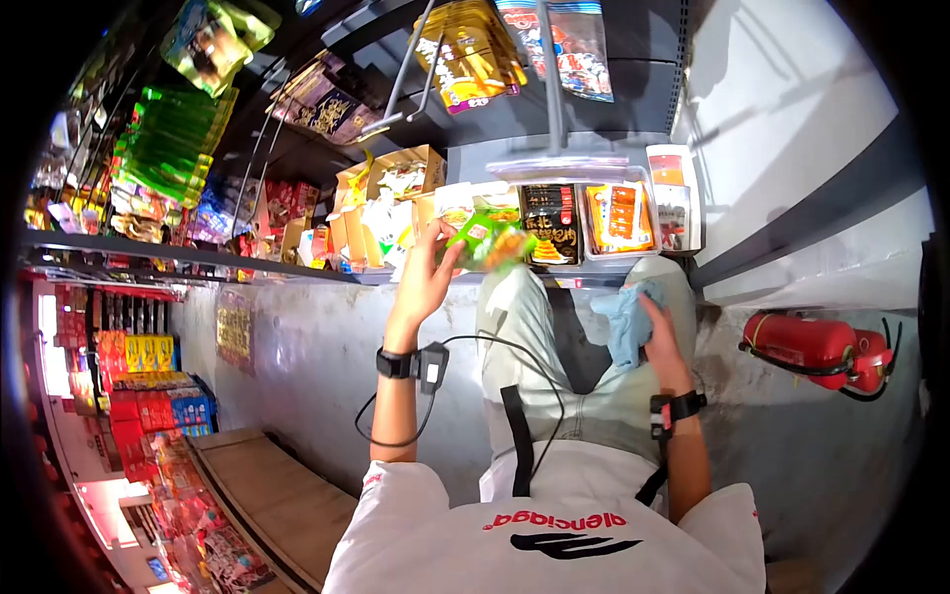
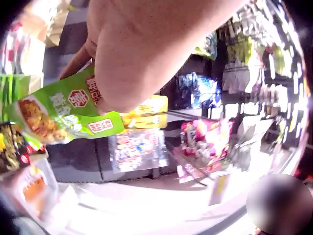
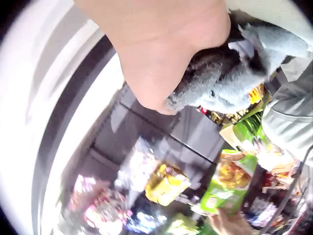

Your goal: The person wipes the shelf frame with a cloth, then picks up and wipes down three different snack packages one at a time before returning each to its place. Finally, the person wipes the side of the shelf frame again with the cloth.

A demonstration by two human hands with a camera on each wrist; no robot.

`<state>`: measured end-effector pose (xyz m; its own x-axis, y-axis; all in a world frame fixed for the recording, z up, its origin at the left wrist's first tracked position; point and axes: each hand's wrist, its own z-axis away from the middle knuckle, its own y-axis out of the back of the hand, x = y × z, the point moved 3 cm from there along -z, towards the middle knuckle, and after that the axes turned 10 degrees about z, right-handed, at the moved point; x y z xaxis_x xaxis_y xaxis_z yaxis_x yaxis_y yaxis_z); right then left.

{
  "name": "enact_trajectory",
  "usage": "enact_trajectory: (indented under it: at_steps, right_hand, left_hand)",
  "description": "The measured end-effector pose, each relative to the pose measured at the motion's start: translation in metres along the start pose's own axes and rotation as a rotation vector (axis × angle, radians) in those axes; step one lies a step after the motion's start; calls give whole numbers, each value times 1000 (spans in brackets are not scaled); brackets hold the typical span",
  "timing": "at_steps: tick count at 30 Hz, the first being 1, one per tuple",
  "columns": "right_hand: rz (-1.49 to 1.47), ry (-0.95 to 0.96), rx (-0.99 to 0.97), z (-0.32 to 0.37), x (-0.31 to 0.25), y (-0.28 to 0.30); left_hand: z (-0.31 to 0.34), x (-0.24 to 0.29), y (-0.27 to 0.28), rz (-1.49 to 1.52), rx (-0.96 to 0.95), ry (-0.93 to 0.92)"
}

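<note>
My left hand (image 1: 426,272) pinches a green snack packet (image 1: 492,240) by one end, over the front edge of the low shelf. Food is pictured on the packet (image 2: 63,110), seen in the left wrist view with the thumb across its printed end. A blue-grey cloth (image 1: 625,322) is bunched in my right hand (image 1: 663,342), above the right knee. The right wrist view shows the cloth (image 3: 220,83) crumpled under the fingers. Near the left hand on the shelf are a black packet (image 1: 550,226) and a clear tub of orange packets (image 1: 620,220).
Open cardboard boxes (image 1: 406,173) of packets stand left along the shelf. Hook rods hold hanging bags (image 1: 470,54) above. Red fire extinguishers (image 1: 807,346) lie to the right by the white wall (image 1: 792,89). A cable (image 1: 495,339) runs from the left wrist across the lap.
</note>
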<state>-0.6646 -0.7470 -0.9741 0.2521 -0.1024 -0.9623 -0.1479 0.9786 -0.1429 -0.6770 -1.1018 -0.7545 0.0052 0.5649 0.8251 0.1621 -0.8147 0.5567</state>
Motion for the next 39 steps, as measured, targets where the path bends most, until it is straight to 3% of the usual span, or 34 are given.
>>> enact_trajectory:
  at_steps: [1,3,5,7,9,10,11,13,14,16,17,19,21,23,27,29,31,33,34,35,37,39]
  right_hand:
    - [13,1,-4,2,-22,-10]
    - [112,192,-98,14,-78,-47]
    - [393,437,22,43,-149,-82]
    - [529,660,0,60,-154,-105]
    - [663,771,-86,71,-171,-122]
    - [549,753,-122,72,-163,-127]
    - [549,757,-86,74,-148,-129]
    - [241,631,-115,84,-149,-131]
    - [243,632,-120,89,-148,-133]
    - [375,684,-133,97,-148,-136]
    - [442,714,-138,100,-148,-136]
    - [447,701,-282,104,-151,-137]
    - [521,751,-260,102,-151,-134]
    - [557,775,-262,94,-161,-128]
    - [631,839,-186,89,-165,-128]
    - [651,864,-265,102,-163,-133]
    - [683,894,-337,106,-159,-132]
    - [769,981,-316,102,-150,-125]
    - [848,932,-337,94,-172,-124]
    - [847,932,-338,90,-181,-125]
    - [829,805,-279,82,-187,-125]
    - [857,824,-264,98,-174,-127]
  left_hand:
    - [11,4,-1,155,1,65]
    - [33,13,-12,385,16,134]
    - [55,24,-34,553,40,231]
    - [75,41,-65,662,190,168]
    - [102,63,-95,1018,193,187]
    - [109,78,-107,1157,190,115]
    - [116,75,-118,954,154,-47]
    - [119,78,-121,542,13,-249]
    - [123,79,-124,542,19,-248]
    - [130,75,-135,774,117,-55]
    - [130,73,-132,776,121,-61]
    - [126,65,-129,1255,-3,250]
    - [127,71,-127,1339,-27,230]
    - [138,70,-137,1273,-46,360]
    - [141,80,-146,1372,102,479]
    - [131,65,-139,1615,88,481]
    - [119,75,-126,1576,103,379]
    - [122,82,-133,1747,9,242]
    - [136,79,-140,1654,118,430]
    - [142,80,-150,1654,120,431]
    - [145,83,-160,1494,302,447]
    - [136,81,-143,1587,265,539]
